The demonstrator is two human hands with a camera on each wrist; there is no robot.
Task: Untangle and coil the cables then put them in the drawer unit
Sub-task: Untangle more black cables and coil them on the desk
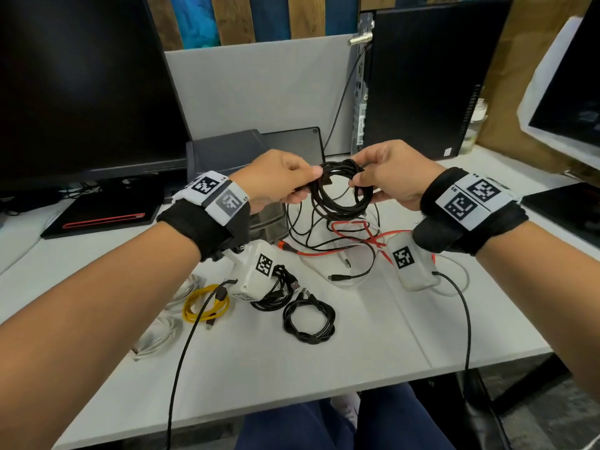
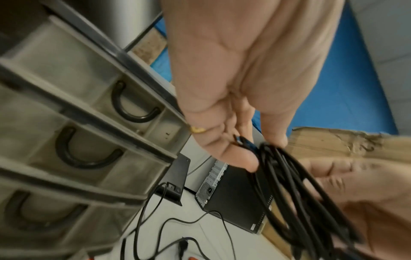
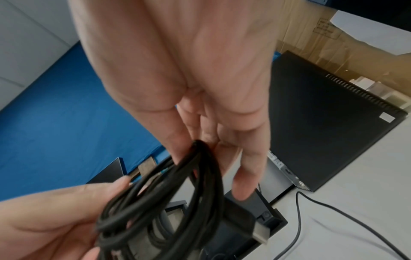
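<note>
At frame centre, the left hand [image 1: 279,180] and right hand [image 1: 393,173] pinch opposite sides of a black cable coil [image 1: 341,196]. Roughly 5 coils [image 1: 308,318] lie lower centre; a tangle [image 1: 344,245] remains; drawer unit [image 2: 89,123] apparently unfilled

White bench [image 1: 324,368] up front, grey divider panel [image 1: 259,89] behind it, wood slats and blue strips [image 1: 272,17] above, grey carpet floor [image 1: 552,417] underneath.
</note>
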